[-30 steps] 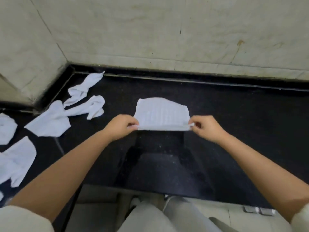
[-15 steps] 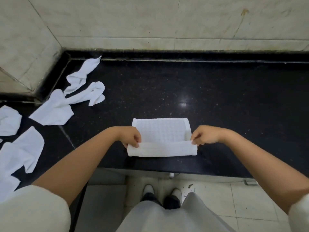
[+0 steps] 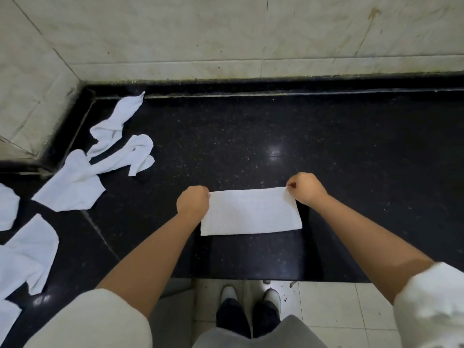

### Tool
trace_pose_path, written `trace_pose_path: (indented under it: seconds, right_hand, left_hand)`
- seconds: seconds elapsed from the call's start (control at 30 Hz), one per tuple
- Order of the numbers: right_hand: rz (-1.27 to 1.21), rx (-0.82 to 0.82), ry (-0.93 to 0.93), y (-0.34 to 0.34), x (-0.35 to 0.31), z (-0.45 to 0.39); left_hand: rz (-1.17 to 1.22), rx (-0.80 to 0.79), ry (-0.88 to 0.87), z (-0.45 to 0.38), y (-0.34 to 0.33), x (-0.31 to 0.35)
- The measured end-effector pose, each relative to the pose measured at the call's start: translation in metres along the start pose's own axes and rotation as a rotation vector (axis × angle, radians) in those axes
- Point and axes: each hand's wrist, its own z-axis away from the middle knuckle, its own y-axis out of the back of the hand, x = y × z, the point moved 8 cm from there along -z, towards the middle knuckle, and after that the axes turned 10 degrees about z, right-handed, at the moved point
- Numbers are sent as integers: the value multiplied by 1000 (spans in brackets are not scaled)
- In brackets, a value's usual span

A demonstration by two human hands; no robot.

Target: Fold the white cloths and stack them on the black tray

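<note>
Pinching the cloth [image 3: 251, 212] at its far corners, left hand [image 3: 192, 203] and right hand [image 3: 305, 188] keep the fold square as it lies between both grips on the desk [image 3: 351, 159]; no tray shows.

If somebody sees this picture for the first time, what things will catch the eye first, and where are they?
First, the folded white cloth lying near the front edge of the black counter, its far corners pinched by the left hand and the right hand. Next, the crumpled white cloths scattered over the counter's left side, toward the tiled corner.
</note>
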Motion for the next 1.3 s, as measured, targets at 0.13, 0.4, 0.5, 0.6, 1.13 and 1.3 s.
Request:
trace_pose_path:
  seconds: [0.13, 0.4, 0.5, 0.6, 1.13, 1.3]
  right_hand:
    - [57, 13, 16, -9, -5, -2]
    - [315, 23, 40, -22, -14, 11]
    - [276, 11, -14, -19, -16, 10]
    - [151, -5, -25, -8, -20, 10]
    - [125, 550, 310, 17, 4, 98]
    - [149, 309, 262, -52, 19, 126]
  left_hand:
    - [-49, -12, -2, -5, -4, -10]
    - [-277, 5, -109, 1, -13, -2]
    - [-295, -13, -119, 3, -14, -1]
    - [-239, -55, -71, 3, -6, -1]
    - [-554, 53, -834, 77, 1, 40]
    - [-475, -101, -814, 93, -52, 2]
